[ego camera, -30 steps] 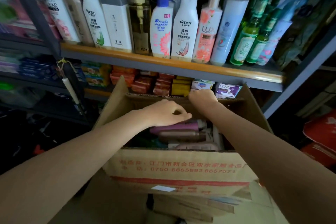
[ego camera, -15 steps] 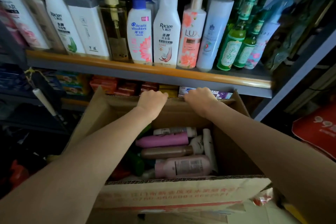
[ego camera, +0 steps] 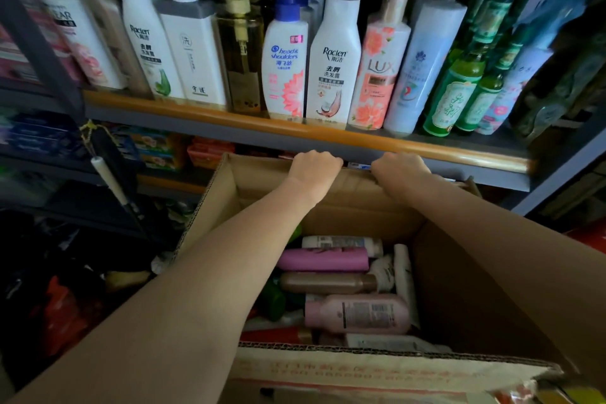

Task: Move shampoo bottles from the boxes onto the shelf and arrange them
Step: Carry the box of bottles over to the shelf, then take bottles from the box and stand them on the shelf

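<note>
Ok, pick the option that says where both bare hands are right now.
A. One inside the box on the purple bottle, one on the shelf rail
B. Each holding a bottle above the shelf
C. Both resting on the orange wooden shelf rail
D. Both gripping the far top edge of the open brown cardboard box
D: the left hand and right hand are curled over the far edge of the brown cardboard box, with no bottle in either.
</note>
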